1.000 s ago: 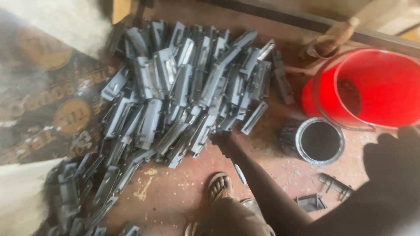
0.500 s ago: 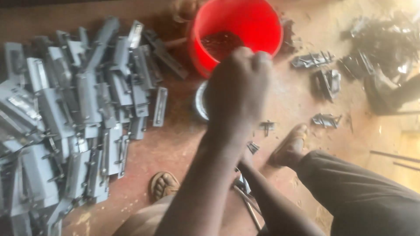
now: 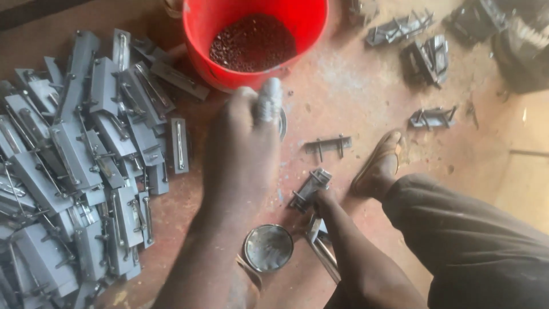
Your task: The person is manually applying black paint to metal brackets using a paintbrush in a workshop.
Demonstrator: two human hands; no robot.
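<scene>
The left hand [image 3: 246, 143] is up high, close to the camera, and a bit blurry. Its fingers [image 3: 269, 103] are curled together, with grey dust on the tips. I cannot tell if they hold something small. It hovers over the floor [image 3: 343, 80], just below the red bucket [image 3: 229, 68]. The bucket is full of small dark bits, and its top is cut off by the edge of the picture.

The right hand [image 3: 323, 200] is lower down, near the floor. Its fingers are clamped on one end of a grey metal piece [image 3: 309, 189]. The piece is long and flat. Its long side runs slantwise, pointing up and to the right, away from the person. The hand hides its lower end.

Just below it sits a round tin [image 3: 269, 247] with a shiny inside, standing open side up. Another metal piece [image 3: 327, 145] lies flat and sideways on the floor nearby. A foot in a sandal [image 3: 377, 166] is beside it.

On the left is a big pile of grey metal pieces [image 3: 80, 166], lying every which way. More dark pieces [image 3: 423, 57] lie at the top right, hard to make out.
</scene>
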